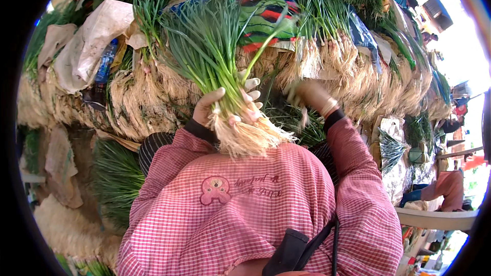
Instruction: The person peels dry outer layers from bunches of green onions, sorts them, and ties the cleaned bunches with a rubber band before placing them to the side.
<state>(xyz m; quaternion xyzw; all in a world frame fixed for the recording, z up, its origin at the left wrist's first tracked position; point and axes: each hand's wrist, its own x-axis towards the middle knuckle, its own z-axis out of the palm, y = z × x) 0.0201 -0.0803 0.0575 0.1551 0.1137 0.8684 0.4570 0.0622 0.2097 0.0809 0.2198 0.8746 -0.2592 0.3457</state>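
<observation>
My left hand (208, 105) is closed around a bunch of spring onions (225, 71), held in front of my chest. Their green leaves fan upward and the pale roots (250, 135) hang below the fingers. White covers sit on some fingertips. One stalk (266, 46) leans out to the right of the bunch. Close by on the right, my right hand (313, 96) is smeared by motion, so its grip is unclear. A small root end (305, 117) shows just beneath it. Loose green leaves (276, 112) lie between the two hands.
Heaped spring onions (332, 36) line the far side, roots toward me. A red, green and black striped cloth (263, 7), a pale sack (97, 41) and a plastic bottle (106, 61) rest on the heap. More green leaves (115, 184) stand at my left.
</observation>
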